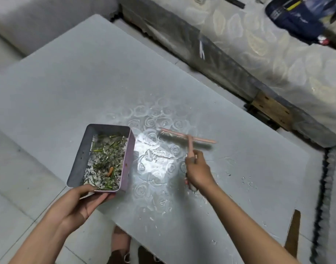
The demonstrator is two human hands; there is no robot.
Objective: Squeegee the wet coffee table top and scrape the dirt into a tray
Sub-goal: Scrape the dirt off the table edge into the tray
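With right hand (198, 171) fingers wrapped round the squeegee (182, 135) handle, press blade flat, drag toward tray (80, 155) pinched in left hand (81, 204) at coffee table (87, 82) edge.

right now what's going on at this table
A person is cleaning a wet coffee table. The left hand holds a tray at the table's near edge, already holding green scraps and dirt. The right hand grips a pink squeegee by its handle, blade blurred over the wet middle.

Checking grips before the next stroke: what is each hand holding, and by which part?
Left hand grips the tray by its near end; right hand grips the squeegee by its handle.
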